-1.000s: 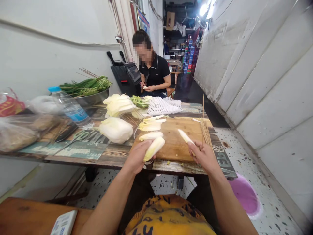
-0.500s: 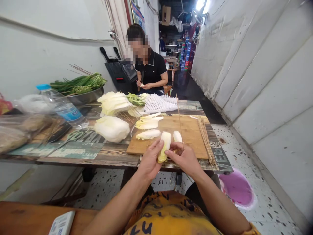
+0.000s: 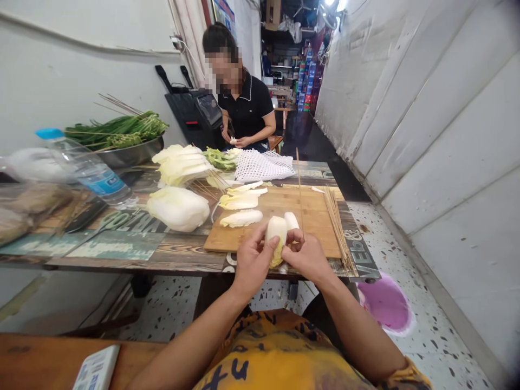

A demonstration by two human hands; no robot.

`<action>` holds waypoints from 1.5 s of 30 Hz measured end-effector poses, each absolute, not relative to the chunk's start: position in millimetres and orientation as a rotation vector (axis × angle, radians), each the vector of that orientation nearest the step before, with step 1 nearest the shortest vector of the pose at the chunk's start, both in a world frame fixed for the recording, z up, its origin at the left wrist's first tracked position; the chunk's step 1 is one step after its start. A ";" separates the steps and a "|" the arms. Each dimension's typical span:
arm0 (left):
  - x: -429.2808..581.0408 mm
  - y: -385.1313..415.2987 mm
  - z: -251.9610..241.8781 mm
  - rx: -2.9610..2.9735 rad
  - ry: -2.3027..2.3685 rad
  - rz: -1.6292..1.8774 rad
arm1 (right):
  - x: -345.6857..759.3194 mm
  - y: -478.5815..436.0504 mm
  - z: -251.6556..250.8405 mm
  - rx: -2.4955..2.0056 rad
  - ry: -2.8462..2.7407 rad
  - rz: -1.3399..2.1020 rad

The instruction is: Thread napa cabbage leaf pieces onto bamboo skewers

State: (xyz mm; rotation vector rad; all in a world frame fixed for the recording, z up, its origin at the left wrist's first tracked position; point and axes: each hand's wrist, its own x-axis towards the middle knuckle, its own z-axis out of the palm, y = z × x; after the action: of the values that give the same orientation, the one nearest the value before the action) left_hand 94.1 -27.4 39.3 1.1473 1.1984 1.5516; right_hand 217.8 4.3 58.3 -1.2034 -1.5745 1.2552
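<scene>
The left hand (image 3: 254, 262) is curled round a pale cabbage leaf (image 3: 276, 230), with its thumb on the front. The leaf stands up between the two hands, white at the top and yellow and crinkly at the bottom. The right hand (image 3: 309, 257) is almost closed. It pinches a thin wooden stick (image 3: 299, 189) that points up from its fingers. Its thumb is right by the low end of the leaf, but I can't tell if it touches. A white piece (image 3: 291, 220) pokes up just past the right hand's fingers, and how it is held is hidden.

Both hands are at the near edge of a wooden cutting board (image 3: 280, 203). Past the left hand, a bit to its left, more cut leaves (image 3: 241, 218) lie on the board. Farther left of that hand, a whole cabbage (image 3: 179, 208) lies on the worktop (image 3: 182, 252), with a pile of big leaves (image 3: 181, 165) behind it. Just right of the right hand is a bunch of sticks (image 3: 337, 225). Straight past both hands is a white foam net (image 3: 264, 165). Beyond it, another person (image 3: 247, 114) in a black shirt looks down at something small and white.
</scene>
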 end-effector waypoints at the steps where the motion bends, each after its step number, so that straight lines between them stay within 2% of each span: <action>1: 92.7 -28.3 39.1 1.220 1.254 1.536 | 218.3 5.5 57.3 -1.205 -1.583 1.253; 5: 84.3 -28.8 42.4 1.353 1.406 1.515 | 222.8 12.2 54.9 -1.224 -1.601 1.246; 10: 63.0 -22.0 46.7 1.268 1.344 1.342 | 235.7 20.9 64.1 -1.297 -1.662 1.173; 14: 36.5 -20.2 48.7 1.472 1.603 1.228 | 247.3 29.3 74.9 -1.366 -1.735 1.055; 17: 21.1 -22.4 56.4 1.466 1.790 1.284 | 252.5 37.7 79.9 -1.378 -1.732 0.957; 21: 27.8 -26.1 71.1 1.011 1.404 1.389 | 246.2 40.3 82.8 -1.339 -1.656 0.851; 27: 72.7 -28.7 61.3 0.675 0.970 1.406 | 221.2 10.3 76.5 -1.142 -1.730 1.164; 35: 74.6 -26.1 48.8 1.127 1.142 1.354 | 219.2 9.2 53.0 -1.035 -1.538 1.419; 41: 72.0 -29.4 58.9 1.124 1.217 1.312 | 223.6 11.1 53.4 -0.915 -1.522 1.616; 45: 58.8 -28.8 71.2 0.931 0.977 1.111 | 233.5 11.3 56.0 -0.913 -1.534 1.678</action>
State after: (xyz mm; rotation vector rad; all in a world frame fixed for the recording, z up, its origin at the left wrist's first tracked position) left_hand 58.8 -28.8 71.2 0.9312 0.9768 1.1113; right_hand 233.5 11.3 56.0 -0.9126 -1.5337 1.6783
